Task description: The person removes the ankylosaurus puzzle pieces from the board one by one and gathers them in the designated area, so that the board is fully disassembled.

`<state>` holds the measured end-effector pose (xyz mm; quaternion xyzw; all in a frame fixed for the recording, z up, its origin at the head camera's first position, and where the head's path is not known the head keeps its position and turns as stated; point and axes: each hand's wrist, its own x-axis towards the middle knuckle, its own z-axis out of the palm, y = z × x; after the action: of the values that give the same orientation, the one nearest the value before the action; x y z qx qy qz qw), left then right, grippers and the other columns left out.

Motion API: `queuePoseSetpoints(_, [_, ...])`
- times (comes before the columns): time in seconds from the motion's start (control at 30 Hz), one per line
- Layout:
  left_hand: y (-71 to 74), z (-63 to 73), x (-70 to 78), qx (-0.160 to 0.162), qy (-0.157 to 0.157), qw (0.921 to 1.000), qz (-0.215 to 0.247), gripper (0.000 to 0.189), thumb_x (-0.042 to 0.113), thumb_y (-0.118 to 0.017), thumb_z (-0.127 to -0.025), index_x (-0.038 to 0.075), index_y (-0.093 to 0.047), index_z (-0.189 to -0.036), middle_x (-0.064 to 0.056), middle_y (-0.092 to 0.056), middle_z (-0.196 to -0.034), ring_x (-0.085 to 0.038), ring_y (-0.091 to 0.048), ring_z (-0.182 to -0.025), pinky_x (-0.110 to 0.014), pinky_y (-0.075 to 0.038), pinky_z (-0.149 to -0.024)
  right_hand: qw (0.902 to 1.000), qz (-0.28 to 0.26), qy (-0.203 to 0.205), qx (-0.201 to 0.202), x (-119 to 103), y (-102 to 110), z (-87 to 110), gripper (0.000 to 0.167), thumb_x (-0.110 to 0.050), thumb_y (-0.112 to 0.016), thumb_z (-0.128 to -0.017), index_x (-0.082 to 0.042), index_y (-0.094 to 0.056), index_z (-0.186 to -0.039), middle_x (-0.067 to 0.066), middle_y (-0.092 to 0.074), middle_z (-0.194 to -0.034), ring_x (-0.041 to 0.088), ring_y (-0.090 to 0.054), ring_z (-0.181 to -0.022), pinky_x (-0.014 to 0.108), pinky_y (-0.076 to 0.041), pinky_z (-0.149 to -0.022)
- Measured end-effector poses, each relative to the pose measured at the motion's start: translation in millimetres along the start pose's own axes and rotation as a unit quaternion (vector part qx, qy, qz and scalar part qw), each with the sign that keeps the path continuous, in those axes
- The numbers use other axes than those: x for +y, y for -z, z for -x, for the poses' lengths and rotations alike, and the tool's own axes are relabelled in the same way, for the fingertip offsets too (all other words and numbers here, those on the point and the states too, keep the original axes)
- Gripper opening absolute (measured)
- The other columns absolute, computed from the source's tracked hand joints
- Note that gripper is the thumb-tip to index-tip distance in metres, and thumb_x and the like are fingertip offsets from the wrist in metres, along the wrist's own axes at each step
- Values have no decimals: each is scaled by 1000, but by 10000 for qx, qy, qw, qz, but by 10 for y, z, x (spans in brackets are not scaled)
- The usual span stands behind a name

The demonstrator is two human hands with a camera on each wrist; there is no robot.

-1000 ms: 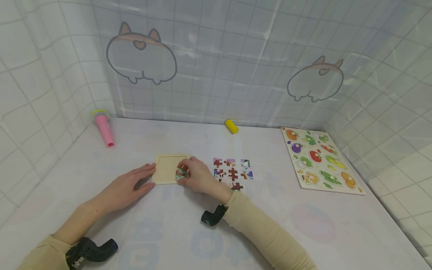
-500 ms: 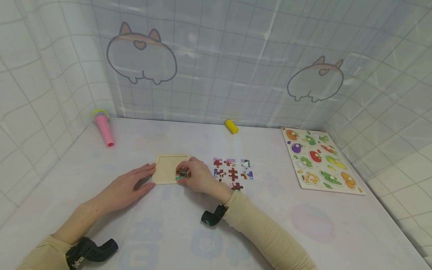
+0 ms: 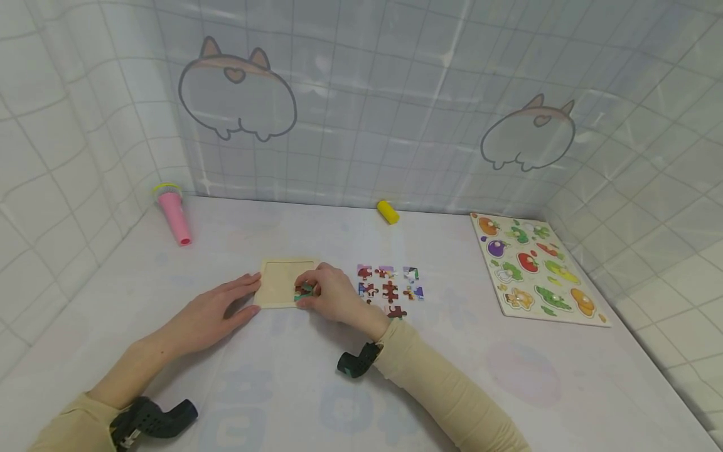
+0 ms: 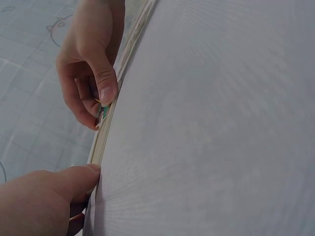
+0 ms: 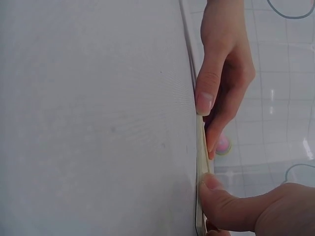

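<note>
A shallow wooden puzzle tray [image 3: 277,284] lies flat on the white tabletop in the head view. My left hand [image 3: 210,317] rests at its left edge, fingertips and thumb touching the rim with the fingers fairly straight. With thumb and fingers, my right hand [image 3: 334,294] pinches a green and brown jigsaw piece [image 3: 303,291] at the tray's lower right corner; the hand covers part of both. In the left wrist view a green edge of the piece [image 4: 105,112] shows below the right thumb. Several loose jigsaw pieces [image 3: 390,291] lie in rows just right of the right hand.
A pink toy microphone [image 3: 176,217] lies at the back left. Near the back wall is a yellow cylinder [image 3: 388,212]. On the right lies a wooden vegetable peg board [image 3: 536,270]. Tiled-pattern curtains [image 3: 361,113] close off the back and sides.
The jigsaw piece shifts and turns very slightly in the right fingers at the tray's corner. The left hand stays still.
</note>
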<state>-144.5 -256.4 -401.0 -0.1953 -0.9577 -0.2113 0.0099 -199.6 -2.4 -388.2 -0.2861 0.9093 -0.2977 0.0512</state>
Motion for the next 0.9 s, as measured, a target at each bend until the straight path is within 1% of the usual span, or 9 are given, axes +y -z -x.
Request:
queuePoseSetpoints(0.3, [-6, -10, 6, -1, -5, 10000, -22, 59, 32, -65, -97, 0, -50, -145, -16, -43, -155, -40, -39, -142, -59, -36, -111, 10000, 27, 47, -41, 13, 14, 6, 29, -23, -81, -85, -17, -74, -113, 0, -60, -94, 8, -52, -78, 17, -41, -67])
queuePoseSetpoints(0.53, [-5, -27, 19, 46, -55, 10000, 25, 59, 34, -64, -98, 0, -51, -144, -17, -45, -154, -40, -40, -141, -59, -37, -111, 9999, -28, 91, -67, 30, 30, 2, 29, -22, -79, -87, -16, -74, -115, 1, -61, -96, 10, -53, -81, 17, -41, -69])
queuePoseSetpoints(0.7, [-15, -21, 23, 7, -31, 10000, 68, 60, 36, -63, -98, 0, -51, -144, -16, -44, -154, -40, -39, -142, -59, -35, -112, 9998, -104, 172, -56, 51, 35, 8, 29, -21, -78, -88, -15, -75, -116, 1, -62, -94, 8, -51, -78, 17, -41, -66])
queuePoseSetpoints(0.8, [-27, -8, 23, -52, 1, 10000, 53, 60, 37, -63, -98, 0, -50, -145, -16, -44, -155, -41, -39, -142, -60, -35, -112, 9994, -231, 243, -72, 55, 88, 54, 33, -20, -77, -89, -14, -73, -121, 2, -63, -96, 8, -52, -75, 16, -41, -63])
queuePoseSetpoints(0.9, [-32, 0, 31, -67, 18, 10000, 36, 61, 39, -62, -98, 1, -50, -145, -16, -43, -155, -41, -38, -142, -60, -35, -112, 9986, -372, 383, -63, 84, 223, 156, 40, -20, -77, -89, -11, -69, -127, 3, -65, -101, 10, -53, -75, 17, -43, -63])
